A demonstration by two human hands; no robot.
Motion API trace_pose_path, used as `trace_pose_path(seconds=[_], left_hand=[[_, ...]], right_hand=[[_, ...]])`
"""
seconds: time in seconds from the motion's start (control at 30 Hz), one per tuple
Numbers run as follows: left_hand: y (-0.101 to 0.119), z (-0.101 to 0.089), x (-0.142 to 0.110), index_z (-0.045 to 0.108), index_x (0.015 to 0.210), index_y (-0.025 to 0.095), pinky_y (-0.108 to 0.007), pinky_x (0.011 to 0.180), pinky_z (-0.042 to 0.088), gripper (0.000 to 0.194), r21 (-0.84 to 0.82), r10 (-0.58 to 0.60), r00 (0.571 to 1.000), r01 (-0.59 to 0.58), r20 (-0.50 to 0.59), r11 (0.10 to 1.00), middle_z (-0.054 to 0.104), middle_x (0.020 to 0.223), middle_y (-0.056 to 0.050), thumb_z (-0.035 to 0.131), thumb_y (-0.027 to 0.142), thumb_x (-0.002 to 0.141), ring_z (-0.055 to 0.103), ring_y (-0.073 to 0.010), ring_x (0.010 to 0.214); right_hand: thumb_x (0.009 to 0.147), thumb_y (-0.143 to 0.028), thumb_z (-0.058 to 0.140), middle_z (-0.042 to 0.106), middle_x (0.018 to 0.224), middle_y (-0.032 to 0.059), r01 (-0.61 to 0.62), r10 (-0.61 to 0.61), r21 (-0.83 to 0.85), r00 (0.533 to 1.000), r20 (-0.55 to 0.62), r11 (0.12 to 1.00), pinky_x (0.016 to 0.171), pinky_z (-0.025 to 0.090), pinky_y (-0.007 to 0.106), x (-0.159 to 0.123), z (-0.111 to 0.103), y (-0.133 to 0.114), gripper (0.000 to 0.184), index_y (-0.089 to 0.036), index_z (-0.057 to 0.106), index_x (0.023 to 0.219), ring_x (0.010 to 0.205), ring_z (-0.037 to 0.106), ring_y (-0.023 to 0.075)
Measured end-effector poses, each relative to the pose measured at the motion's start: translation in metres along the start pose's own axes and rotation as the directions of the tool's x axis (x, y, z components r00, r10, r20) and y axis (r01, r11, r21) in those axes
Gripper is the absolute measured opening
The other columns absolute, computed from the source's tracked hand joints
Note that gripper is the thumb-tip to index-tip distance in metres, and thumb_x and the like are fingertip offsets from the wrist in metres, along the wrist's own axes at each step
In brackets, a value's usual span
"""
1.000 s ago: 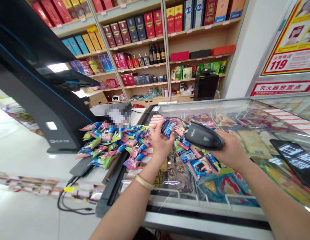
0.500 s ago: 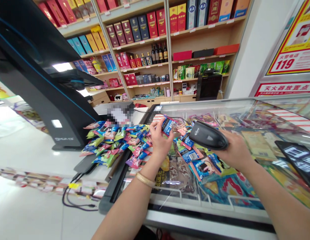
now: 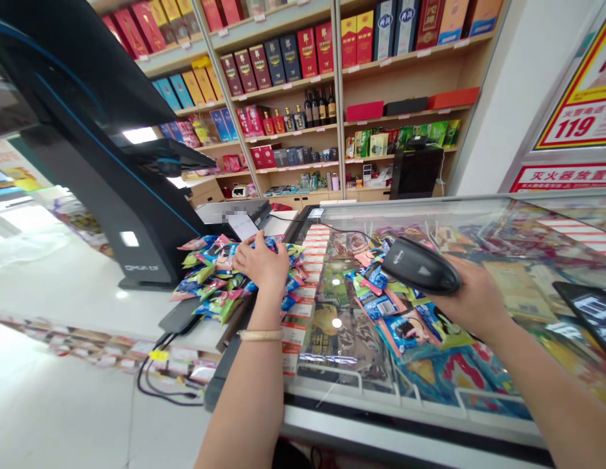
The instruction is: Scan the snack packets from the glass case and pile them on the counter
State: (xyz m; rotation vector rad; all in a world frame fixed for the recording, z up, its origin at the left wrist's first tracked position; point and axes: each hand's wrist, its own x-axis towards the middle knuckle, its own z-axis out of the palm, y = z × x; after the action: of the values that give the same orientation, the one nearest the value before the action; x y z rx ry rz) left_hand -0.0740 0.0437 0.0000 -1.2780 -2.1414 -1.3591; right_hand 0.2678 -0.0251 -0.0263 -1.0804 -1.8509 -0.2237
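My left hand [image 3: 262,262] rests on the left pile of small snack packets [image 3: 219,286], its fingers spread and bent over them. Blue wrapping shows between thumb and forefinger; I see no packet clearly gripped. My right hand [image 3: 471,293] is wrapped round a black handheld barcode scanner [image 3: 420,266], its head pointing left. Its handle is hidden in my palm. Below the scanner, a second group of blue, pink and green snack packets [image 3: 405,329] lies on the glass top of the display freezer [image 3: 342,384]. One packet there has its barcode facing up.
A black checkout terminal [image 3: 151,241] stands on the white counter [image 3: 88,280] at left. Near the counter edge are a small black box [image 3: 179,315] and hanging cables [image 3: 159,391]. A dark phone-like device [image 3: 588,312] lies on the glass at right. Shelves of boxed bottles [image 3: 288,58] stand behind.
My left hand has moved left from beside the scanner to the left pile. The packet it was holding no longer shows clearly in it. My right hand keeps the scanner over the other packets.
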Motion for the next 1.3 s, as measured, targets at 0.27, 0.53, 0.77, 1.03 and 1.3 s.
trace_pose_path(seconds=[0.27,0.53,0.77,1.03,1.3], left_hand=[[0.025,-0.006,-0.019,0.065,0.127,0.019,-0.060,0.118,0.028,0.046,-0.247,0.251,0.964,-0.264,-0.086,0.932,0.052,0.138,-0.019,0.067,0.025,0.082,0.044,-0.0386,0.136],[0.054,0.023,-0.103,0.060,0.134,0.023,-0.050,0.101,0.051,0.059,-0.547,0.678,0.632,-0.440,0.375,0.712,0.069,0.123,-0.014,0.077,0.034,0.079,0.064,-0.0328,0.117],[0.064,0.032,-0.124,0.062,0.130,0.020,-0.053,0.099,0.052,0.058,-0.471,0.650,0.555,-0.450,0.519,0.759,0.072,0.117,-0.015,0.079,0.035,0.076,0.066,-0.0358,0.113],[0.053,0.036,-0.109,0.064,0.131,0.023,-0.039,0.097,0.056,0.058,-0.641,0.578,0.734,-0.257,0.358,0.723,0.065,0.113,-0.007,0.073,0.013,0.074,0.066,-0.0227,0.104],[0.041,0.035,-0.084,0.066,0.133,0.026,-0.038,0.098,0.054,0.060,-0.682,0.438,0.877,-0.196,0.200,0.705,0.058,0.109,-0.005,0.075,0.014,0.075,0.062,-0.0204,0.103]], right_hand=[[0.079,-0.028,0.066,0.073,0.080,0.0056,-0.031,0.031,0.003,0.999,-0.045,1.000,0.060,0.051,0.032,0.002,-0.003,0.000,0.015,-0.022,0.070,0.092,0.070,0.069,0.0237],[0.078,-0.033,0.066,0.072,0.079,0.0061,-0.087,0.086,-0.018,0.996,-0.035,0.996,0.060,0.050,0.032,0.003,-0.003,0.000,0.016,-0.023,0.070,0.089,0.071,0.069,0.0242],[0.079,-0.036,0.066,0.074,0.080,0.0059,-0.089,0.089,-0.007,0.996,-0.028,0.996,0.064,0.051,0.032,0.004,0.000,-0.002,0.014,-0.023,0.069,0.085,0.074,0.070,0.0239],[0.079,-0.036,0.066,0.074,0.082,0.0064,-0.109,0.109,-0.014,0.994,-0.022,0.994,0.065,0.052,0.033,0.002,0.000,0.001,0.018,-0.023,0.071,0.090,0.074,0.070,0.0239],[0.076,-0.035,0.066,0.073,0.077,0.0051,-0.076,0.078,-0.026,0.995,0.060,0.997,0.061,0.050,0.031,0.003,-0.001,-0.001,0.014,-0.025,0.069,0.086,0.070,0.069,0.0232]])
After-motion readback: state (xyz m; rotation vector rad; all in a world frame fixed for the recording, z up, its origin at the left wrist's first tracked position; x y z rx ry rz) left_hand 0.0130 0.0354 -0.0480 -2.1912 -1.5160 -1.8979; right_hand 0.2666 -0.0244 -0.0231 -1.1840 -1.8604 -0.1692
